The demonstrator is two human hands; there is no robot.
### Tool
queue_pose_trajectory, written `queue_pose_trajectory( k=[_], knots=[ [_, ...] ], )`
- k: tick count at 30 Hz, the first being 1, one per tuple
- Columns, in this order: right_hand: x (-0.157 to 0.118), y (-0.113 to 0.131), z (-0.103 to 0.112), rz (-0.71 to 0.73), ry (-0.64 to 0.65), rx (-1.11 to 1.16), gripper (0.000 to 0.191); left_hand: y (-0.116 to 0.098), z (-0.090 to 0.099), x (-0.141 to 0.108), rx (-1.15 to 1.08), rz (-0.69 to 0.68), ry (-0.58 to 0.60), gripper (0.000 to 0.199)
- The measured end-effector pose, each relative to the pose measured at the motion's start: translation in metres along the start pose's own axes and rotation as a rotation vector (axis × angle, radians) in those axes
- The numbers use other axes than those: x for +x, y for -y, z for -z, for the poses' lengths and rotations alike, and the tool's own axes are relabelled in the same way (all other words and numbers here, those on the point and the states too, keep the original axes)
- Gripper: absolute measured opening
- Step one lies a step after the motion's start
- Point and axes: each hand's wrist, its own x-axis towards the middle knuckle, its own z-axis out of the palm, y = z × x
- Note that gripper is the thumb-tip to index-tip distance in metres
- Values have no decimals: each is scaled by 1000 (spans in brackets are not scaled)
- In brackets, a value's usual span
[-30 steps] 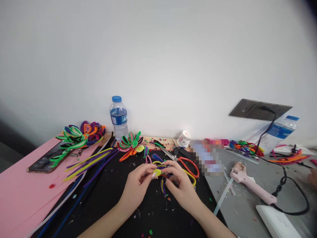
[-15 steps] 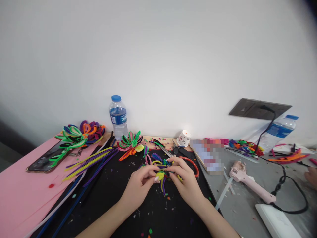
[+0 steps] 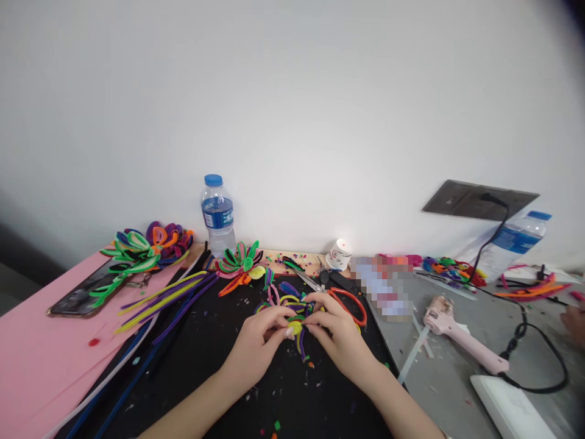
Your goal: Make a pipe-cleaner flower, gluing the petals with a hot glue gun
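Observation:
Over the black mat [image 3: 201, 372], my left hand [image 3: 262, 341] pinches a small yellow pipe-cleaner piece [image 3: 295, 327] between thumb and fingers. My right hand [image 3: 336, 335] has its fingertips closed at the right side of the same piece. Looped purple, green and pink pipe cleaners [image 3: 274, 295] lie just behind and under the fingers, partly hidden by them. Scissors with red handles [image 3: 350, 300] lie behind my right hand. Further back to the left is a green and pink pipe-cleaner flower [image 3: 244, 262].
A water bottle [image 3: 218, 216] and a paper cup [image 3: 339, 254] stand by the wall. Loose pipe cleaners [image 3: 169, 299] and a phone [image 3: 82, 292] lie left. A pink glue gun [image 3: 466, 341] with its cord lies right, near another person's hand [image 3: 573, 323].
My right fingertips have shifted slightly left and down, closer to the yellow piece. My left hand has barely moved.

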Motion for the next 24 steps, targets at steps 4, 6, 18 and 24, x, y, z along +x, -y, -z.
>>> queue_pose_trajectory(
  k=[4,6,18,24],
  knots=[
    [1,-1,1,0,40,12,15,-1,0,0,13,1,15,19],
    [1,-2,1,3,51,16,15,-1,0,0,27,-6,18,19],
    [1,5,-1,-62,41,86,18,-3,1,-2,101,-39,21,19],
    [-1,3,-4,-66,39,79,18,-3,1,-2,108,-49,15,19]
  ],
)
